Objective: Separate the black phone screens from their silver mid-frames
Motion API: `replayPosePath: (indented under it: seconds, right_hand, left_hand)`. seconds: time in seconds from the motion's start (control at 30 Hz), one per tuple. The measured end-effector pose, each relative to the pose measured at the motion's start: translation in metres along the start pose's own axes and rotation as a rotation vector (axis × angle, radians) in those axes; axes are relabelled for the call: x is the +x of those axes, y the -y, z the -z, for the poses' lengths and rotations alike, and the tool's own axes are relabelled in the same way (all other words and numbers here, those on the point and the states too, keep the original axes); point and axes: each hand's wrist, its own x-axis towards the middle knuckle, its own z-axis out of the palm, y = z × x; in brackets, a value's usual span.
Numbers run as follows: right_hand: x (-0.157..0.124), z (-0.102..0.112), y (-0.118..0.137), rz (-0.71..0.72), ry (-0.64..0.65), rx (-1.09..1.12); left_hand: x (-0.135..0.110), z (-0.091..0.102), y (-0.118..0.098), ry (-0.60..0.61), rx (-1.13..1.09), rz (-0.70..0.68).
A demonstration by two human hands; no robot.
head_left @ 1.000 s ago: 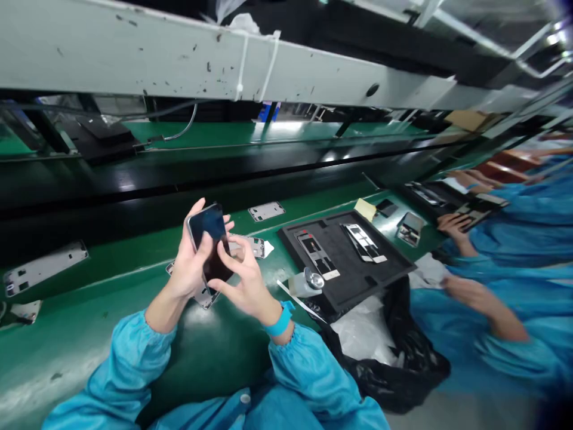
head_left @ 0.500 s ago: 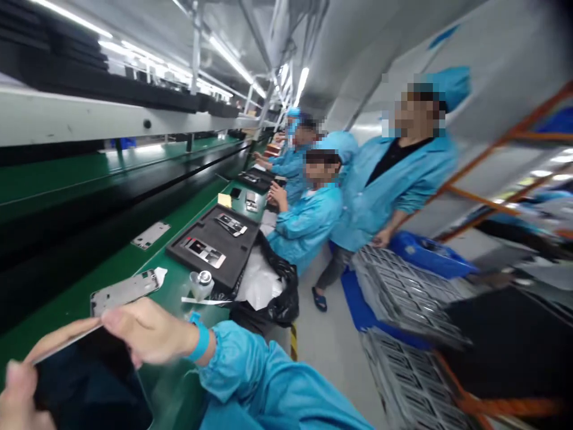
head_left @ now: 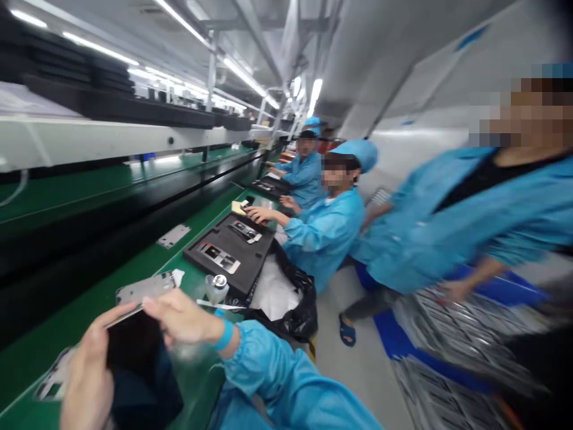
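A phone with a dark, glossy screen is held between my two hands above the green bench. My left hand wraps round its left side, fingers along the top edge. With thumb and fingers, my right hand pinches its upper right corner; a blue band circles that wrist. Just behind my hands lies a silver phone frame with a white tab at its end. Another phone frame is partly hidden by my left hand.
A small bottle stands near a black tray holding phone parts. Beside them hangs a black bag with white lining. A seated co-worker reaches over the tray. Another person stands by stacked trays at right.
The view has swung left, so my hands and the phone appear further right. The seated co-worker's hand has reached to the tray's far end. The standing person has come closer, leaning to the trays.
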Motion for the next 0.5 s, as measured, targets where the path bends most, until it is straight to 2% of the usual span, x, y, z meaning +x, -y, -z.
replayPosePath:
  seconds: [0.07,0.13,0.17,0.27,0.33,0.4,0.5]
  right_hand:
    - [-0.011,-0.001,-0.005,0.064,-0.001,-0.038]
    - [-0.026,-0.007,-0.012,0.194,-0.017,-0.128]
    - [-0.034,-0.011,-0.017,0.246,-0.007,-0.173]
    - [-0.060,-0.019,-0.035,0.339,0.167,-0.299]
    - [-0.074,-0.022,-0.046,0.363,0.258,-0.310]
    - [-0.081,-0.024,-0.053,0.420,0.278,-0.309]
    - [-0.080,-0.028,-0.060,0.557,0.227,-0.319]
  left_hand:
    - [-0.005,-0.009,-0.012,-0.115,-0.024,0.063]
    - [-0.006,-0.014,-0.023,-0.219,-0.101,0.008]
    - [-0.005,-0.013,-0.028,-0.230,-0.178,0.016]
    - [-0.008,-0.002,-0.040,-0.195,-0.422,-0.049]
    - [-0.017,0.003,-0.048,-0.174,-0.480,-0.134]
    - [-0.028,0.004,-0.052,-0.136,-0.517,-0.188]
    - [-0.040,0.002,-0.055,-0.011,-0.594,-0.213]
